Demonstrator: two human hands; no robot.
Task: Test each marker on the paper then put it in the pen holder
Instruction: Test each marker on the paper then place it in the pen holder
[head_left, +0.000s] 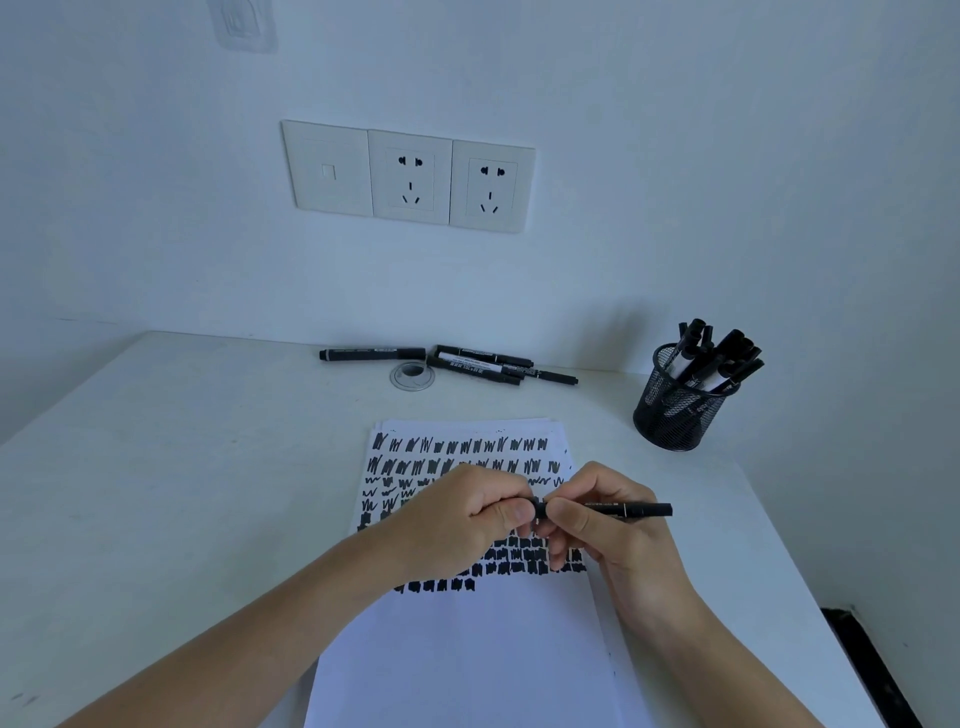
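Observation:
A black marker (623, 510) lies level above the paper (467, 649), held between both hands. My right hand (618, 525) pinches its barrel, with the far end sticking out to the right. My left hand (467, 519) grips the marker's left end, which its curled fingers hide. The white sheet carries rows of black scribbles across its upper half. The black mesh pen holder (675, 410) stands at the right back of the desk with several markers upright in it. Several more black markers (483, 364) lie loose by the wall, one (371, 354) apart at the left.
A round grey cable grommet (412, 375) sits in the desk just before the loose markers. Wall sockets (410, 176) are above them. The white desk (182, 467) ends at a right edge, with dark floor beyond it.

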